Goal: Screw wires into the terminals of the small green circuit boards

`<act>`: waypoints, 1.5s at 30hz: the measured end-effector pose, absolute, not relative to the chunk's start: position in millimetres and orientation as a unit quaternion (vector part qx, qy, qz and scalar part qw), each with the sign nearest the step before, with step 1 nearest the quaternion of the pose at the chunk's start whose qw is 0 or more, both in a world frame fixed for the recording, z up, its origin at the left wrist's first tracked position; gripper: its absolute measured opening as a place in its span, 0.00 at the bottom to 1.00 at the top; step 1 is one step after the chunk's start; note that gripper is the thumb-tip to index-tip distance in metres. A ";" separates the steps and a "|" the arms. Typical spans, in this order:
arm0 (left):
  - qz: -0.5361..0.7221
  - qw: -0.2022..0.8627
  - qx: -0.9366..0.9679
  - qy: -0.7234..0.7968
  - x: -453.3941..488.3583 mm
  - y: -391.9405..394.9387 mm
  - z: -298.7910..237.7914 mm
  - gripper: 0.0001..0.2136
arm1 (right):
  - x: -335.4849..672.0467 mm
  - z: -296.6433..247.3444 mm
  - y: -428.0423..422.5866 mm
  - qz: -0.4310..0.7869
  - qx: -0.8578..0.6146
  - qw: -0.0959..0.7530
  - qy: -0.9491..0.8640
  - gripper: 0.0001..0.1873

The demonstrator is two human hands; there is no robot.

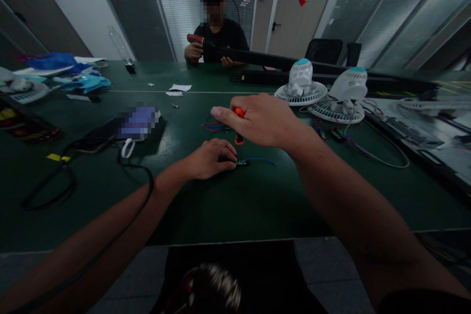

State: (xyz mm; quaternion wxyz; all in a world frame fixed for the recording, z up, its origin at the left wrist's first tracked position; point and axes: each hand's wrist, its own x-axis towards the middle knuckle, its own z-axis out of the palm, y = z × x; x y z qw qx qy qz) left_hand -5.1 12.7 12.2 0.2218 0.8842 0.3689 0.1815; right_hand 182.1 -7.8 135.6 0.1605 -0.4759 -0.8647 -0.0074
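Note:
My left hand (210, 158) rests on the green table (228, 206), fingers curled and pinching a small green circuit board (242, 162) with a blue wire (262, 160) trailing to the right. My right hand (259, 118) hovers just above and behind it, closed around an orange-handled tool (239, 125) that points down toward the board. A bundle of red and blue wires (214, 126) lies just beyond the hands.
Two small white desk fans (300, 83) (348, 92) lie at the right with loose wires and parts around them. A black cable (106, 157) loops at the left. Paper scraps (179, 88) lie mid-table. A person across the table holds a red tool (195, 39).

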 end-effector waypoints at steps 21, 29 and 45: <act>0.172 0.217 0.884 0.376 -5.4 12.5 13.9 0.06 | 186.8 136.7 -0.9 0.023 -0.445 0.160 -0.881 0.15; 0.170 0.219 0.884 0.376 -5.3 12.4 14.2 0.06 | 185.7 137.5 -2.4 0.031 -0.445 0.155 -0.882 0.16; 0.171 0.229 0.881 0.376 -4.6 10.7 16.0 0.07 | 185.0 134.5 -3.4 0.023 -0.470 0.175 -0.865 0.22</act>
